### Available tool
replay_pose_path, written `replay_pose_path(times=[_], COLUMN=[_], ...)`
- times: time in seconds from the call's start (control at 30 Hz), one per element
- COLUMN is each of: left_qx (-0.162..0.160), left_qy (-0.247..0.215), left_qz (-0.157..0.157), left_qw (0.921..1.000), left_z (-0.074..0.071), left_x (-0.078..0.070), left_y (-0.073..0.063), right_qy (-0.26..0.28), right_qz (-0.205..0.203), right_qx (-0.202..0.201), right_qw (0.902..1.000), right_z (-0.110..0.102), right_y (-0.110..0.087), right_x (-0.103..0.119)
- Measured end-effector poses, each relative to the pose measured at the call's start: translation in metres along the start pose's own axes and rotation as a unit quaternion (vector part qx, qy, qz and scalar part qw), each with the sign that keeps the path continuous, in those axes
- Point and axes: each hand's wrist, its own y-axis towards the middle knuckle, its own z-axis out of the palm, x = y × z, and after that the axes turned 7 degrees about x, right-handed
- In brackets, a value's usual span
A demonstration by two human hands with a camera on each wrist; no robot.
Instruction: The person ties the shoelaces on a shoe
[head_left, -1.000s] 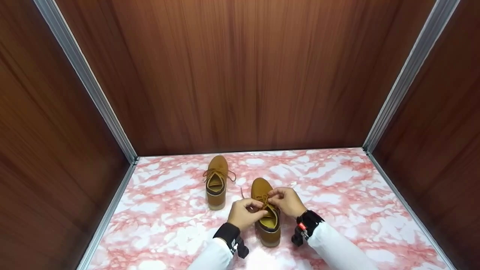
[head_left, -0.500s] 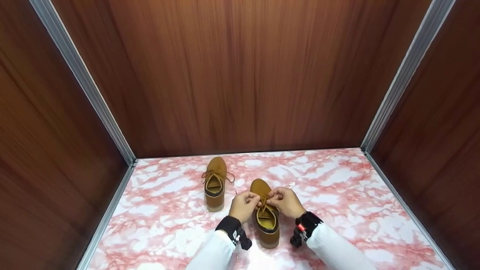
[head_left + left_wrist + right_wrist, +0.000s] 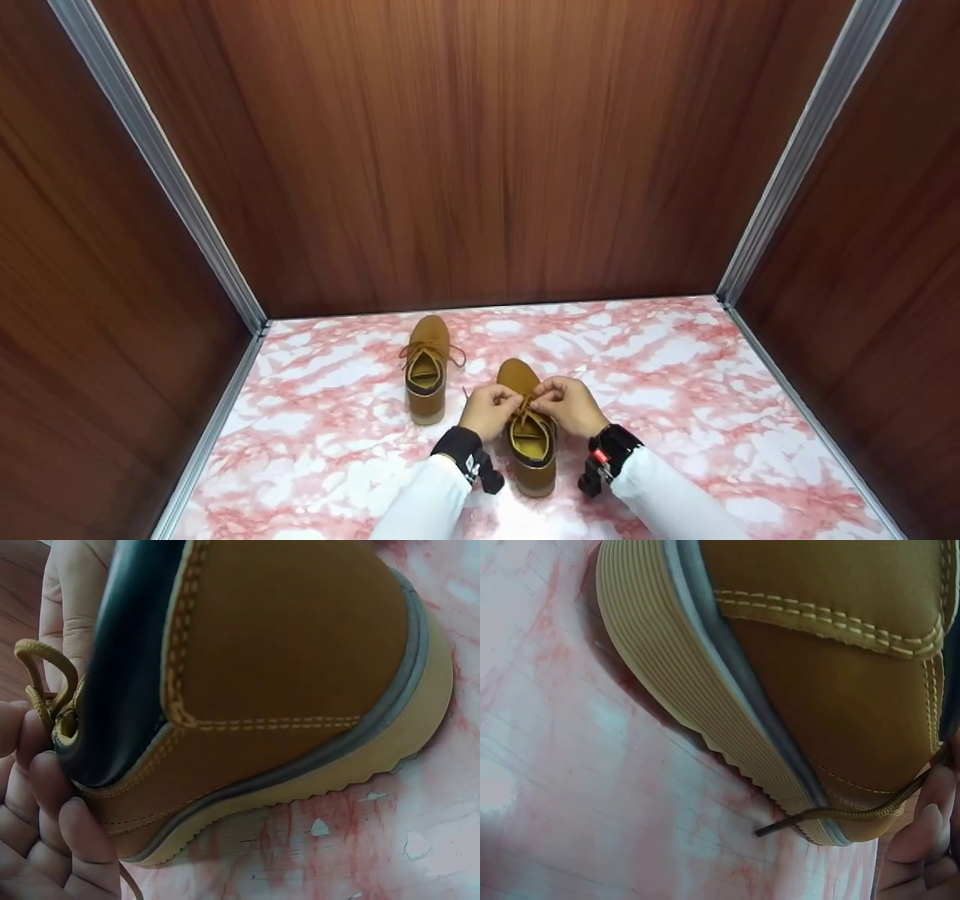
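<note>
A tan lace-up shoe (image 3: pixel 534 477) stands on the floor, toe pointing away, between both hands. At its lacing, my left hand (image 3: pixel 484 412) pinches the shoelace with thumb and fingertips. Opposite it, my right hand (image 3: pixel 574 407) also pinches the lace, fingertips close to the left ones. The left wrist view shows a raised loop of the shoelace (image 3: pixel 46 652) by the fingers (image 3: pixel 52 784). From the right fingers (image 3: pixel 922 832), a free lace end (image 3: pixel 847 814) hangs across the shoe's side in the right wrist view. The knot itself is mostly hidden by the fingers.
The matching tan shoe (image 3: pixel 430 331) stands farther back on the left, its laces in a bow. Brown wood-grain panels (image 3: pixel 480 150) with metal corner rails (image 3: pixel 795 157) enclose the pink-and-white marbled surface (image 3: pixel 337 420) at the back and both sides.
My left hand has moved forward from over the shoe's opening to the lacing, beside the right fingertips. The right hand stays at the lacing. The head view has shifted slightly.
</note>
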Motion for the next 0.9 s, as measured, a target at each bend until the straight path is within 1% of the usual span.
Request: replay_pose_path(times=[0.1, 0.2, 0.27, 0.37, 0.47, 0.53, 0.7, 0.8, 0.9], left_qx=[-0.006, -0.012, -0.014, -0.014, -0.015, -0.016, -0.017, -0.016, -0.016], left_qy=[-0.003, -0.009, -0.018, -0.034, -0.044, -0.046, -0.046, -0.047, -0.044], left_qz=[-0.004, -0.001, -0.005, -0.016, -0.020, -0.019, -0.019, -0.018, -0.014], left_qw=[1.0000, 0.9999, 0.9997, 0.9992, 0.9987, 0.9986, 0.9986, 0.9986, 0.9988], left_z=[0.000, 0.001, 0.002, 0.003, 0.003, 0.004, 0.004, 0.003, 0.004], left_x=[0.000, 0.001, 0.002, 0.004, 0.005, 0.005, 0.006, 0.007, 0.007], left_y=[-0.001, -0.004, -0.005, -0.005, -0.006, -0.006, -0.008, -0.008, -0.009], right_qy=[0.013, 0.030, 0.038, 0.036, 0.017, 0.006, -0.015, -0.028, -0.034], right_qz=[-0.004, 0.005, 0.015, 0.031, 0.038, 0.035, 0.006, -0.008, -0.012], right_qx=[0.001, 0.009, 0.017, 0.032, 0.048, 0.060, 0.088, 0.097, 0.102], right_qw=[0.9999, 0.9995, 0.9990, 0.9983, 0.9979, 0.9976, 0.9960, 0.9949, 0.9941], right_z=[0.000, -0.001, -0.002, -0.004, -0.006, -0.007, -0.008, -0.007, -0.005], right_y=[-0.001, -0.002, -0.004, -0.007, -0.011, -0.013, -0.016, -0.019, -0.022], right_x=[0.000, 0.000, 0.001, 0.001, 0.002, 0.003, 0.004, 0.005, 0.006])
